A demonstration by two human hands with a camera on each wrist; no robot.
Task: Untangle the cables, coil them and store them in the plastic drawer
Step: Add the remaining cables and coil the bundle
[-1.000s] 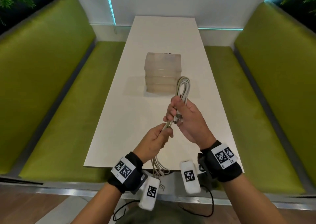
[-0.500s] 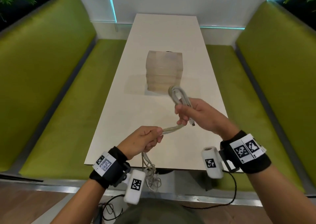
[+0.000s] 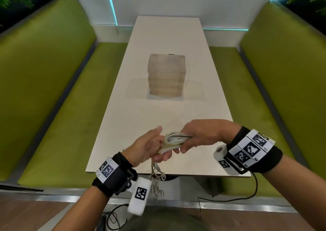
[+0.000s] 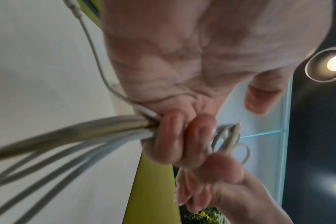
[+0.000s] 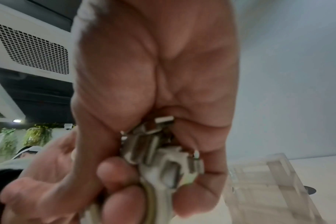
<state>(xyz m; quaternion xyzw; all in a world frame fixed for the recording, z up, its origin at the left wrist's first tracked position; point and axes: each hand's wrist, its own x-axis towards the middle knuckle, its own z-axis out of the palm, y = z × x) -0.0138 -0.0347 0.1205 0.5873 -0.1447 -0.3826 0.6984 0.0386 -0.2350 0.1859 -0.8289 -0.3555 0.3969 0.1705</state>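
- Right hand (image 3: 206,136), lower right of the head view, is clamped around a coiled bundle of white cables (image 3: 173,140), loops poking out toward the middle of the frame.
- Left hand (image 3: 150,147), just left of it, has its fingers curled round the uncoiled strands where they leave the bundle. Both hands are pretty much touching above the near edge of the white tabletop (image 3: 164,118).
- Progress, my guess: coiling is partway. A loose tail of cable (image 3: 157,183) hangs below the left hand, past the tabletop edge, and looks kinked, so there's more to wind.
- Storing hasn't happened. The clear plastic drawer unit (image 3: 166,74) sits mid-frame, well apart from the hands, drawers all look closed.
- Counts: one drawer unit, about four stacked drawers. At least two metal plugs in the right wrist view, so likely more than one cable, but can't tell exactly how many.
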